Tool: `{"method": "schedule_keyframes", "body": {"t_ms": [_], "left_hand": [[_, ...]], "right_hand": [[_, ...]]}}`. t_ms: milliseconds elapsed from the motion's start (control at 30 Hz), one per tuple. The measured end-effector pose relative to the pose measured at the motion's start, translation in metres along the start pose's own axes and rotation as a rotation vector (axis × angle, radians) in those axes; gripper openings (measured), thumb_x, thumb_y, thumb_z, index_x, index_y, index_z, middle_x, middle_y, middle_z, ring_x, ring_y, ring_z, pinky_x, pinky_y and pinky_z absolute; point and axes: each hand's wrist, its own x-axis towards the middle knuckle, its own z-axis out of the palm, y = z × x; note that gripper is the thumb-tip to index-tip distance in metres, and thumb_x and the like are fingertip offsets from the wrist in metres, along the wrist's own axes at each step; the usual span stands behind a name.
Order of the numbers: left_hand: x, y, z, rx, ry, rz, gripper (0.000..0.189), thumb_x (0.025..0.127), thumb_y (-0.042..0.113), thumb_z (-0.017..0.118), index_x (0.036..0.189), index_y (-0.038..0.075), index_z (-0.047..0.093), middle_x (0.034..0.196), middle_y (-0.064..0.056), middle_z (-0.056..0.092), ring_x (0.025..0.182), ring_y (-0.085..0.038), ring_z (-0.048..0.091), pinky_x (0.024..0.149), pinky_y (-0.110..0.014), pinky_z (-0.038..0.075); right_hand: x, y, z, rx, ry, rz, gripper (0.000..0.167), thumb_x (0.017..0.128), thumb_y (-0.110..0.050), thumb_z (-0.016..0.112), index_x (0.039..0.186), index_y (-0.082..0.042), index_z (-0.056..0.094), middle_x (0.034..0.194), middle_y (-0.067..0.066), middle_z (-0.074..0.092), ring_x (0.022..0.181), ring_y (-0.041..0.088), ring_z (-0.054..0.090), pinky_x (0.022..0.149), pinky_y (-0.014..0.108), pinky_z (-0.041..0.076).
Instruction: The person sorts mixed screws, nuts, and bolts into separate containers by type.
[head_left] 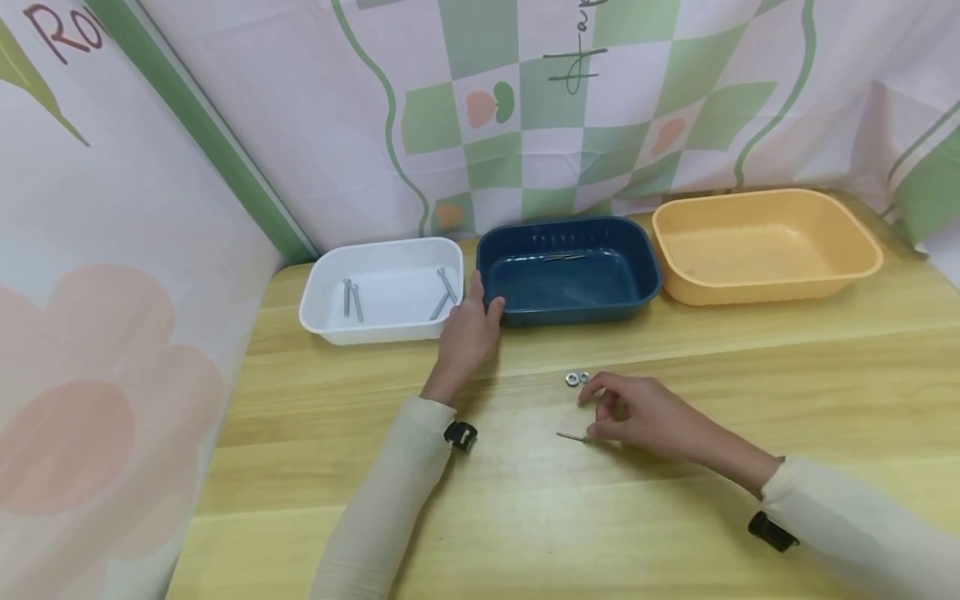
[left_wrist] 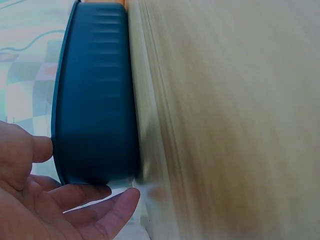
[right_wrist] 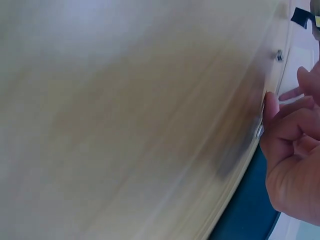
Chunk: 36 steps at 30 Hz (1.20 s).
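My left hand (head_left: 468,333) rests at the near left corner of the dark blue tray (head_left: 581,315). In the left wrist view its thumb touches the rim and its fingers stretch along the short side. Over the tabletop, my right hand (head_left: 648,417) has thumb and index fingertips apart. A small screw (head_left: 572,437) lies on the wood right by the thumb tip. Two metal nuts, one larger (head_left: 572,379) and one smaller (head_left: 584,377), lie side by side just beyond the index fingertip. Thin screws (head_left: 564,257) lie inside the blue tray.
Left of the blue tray stands a white tray (head_left: 378,335) containing several long bolts (head_left: 356,302). A yellow tray (head_left: 765,292) is at the right. All three line the back of the wooden table (head_left: 300,467), in front of a patterned cloth (head_left: 555,108). A patterned panel (head_left: 150,250) rises on the left.
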Motion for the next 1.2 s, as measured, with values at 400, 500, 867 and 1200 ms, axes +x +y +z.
{"method": "schedule_keyframes", "body": {"t_ms": [400,500,867,1200], "left_hand": [[-0.001,0.0,0.0,-0.004,0.002,-0.006,0.066,0.107,0.036,0.047,0.161,0.009,0.019,0.143,-0.018,0.053,0.121,-0.037,0.057,0.097,-0.049,0.047],[-0.001,0.0,0.0,-0.002,-0.001,-0.012,0.066,0.107,0.037,0.046,0.161,0.01,0.019,0.144,-0.017,0.053,0.122,-0.036,0.057,0.098,-0.049,0.047],[-0.001,-0.001,0.0,-0.01,-0.011,-0.008,0.066,0.107,0.038,0.045,0.161,0.009,0.018,0.148,-0.015,0.049,0.126,-0.036,0.054,0.101,-0.049,0.045],[-0.002,0.0,0.0,-0.008,-0.006,-0.006,0.066,0.107,0.038,0.045,0.161,0.009,0.019,0.148,-0.015,0.049,0.124,-0.037,0.055,0.1,-0.05,0.045]], "right_hand": [[0.004,-0.011,0.014,-0.003,-0.051,-0.01,0.042,0.074,-0.019,0.089,0.108,-0.013,0.065,0.081,-0.005,0.06,0.069,0.01,0.053,0.063,0.027,0.047],[0.004,-0.013,0.015,-0.029,-0.053,-0.027,0.04,0.073,-0.016,0.089,0.105,-0.013,0.066,0.079,-0.006,0.059,0.068,0.008,0.052,0.063,0.026,0.046],[0.008,-0.012,0.02,-0.055,-0.068,-0.087,0.023,0.075,-0.005,0.083,0.091,-0.017,0.071,0.07,-0.013,0.057,0.065,0.004,0.053,0.061,0.025,0.047],[0.01,-0.013,0.021,-0.077,-0.063,-0.129,0.02,0.078,0.0,0.079,0.083,-0.018,0.073,0.068,-0.016,0.056,0.063,0.002,0.052,0.057,0.023,0.046]]}}
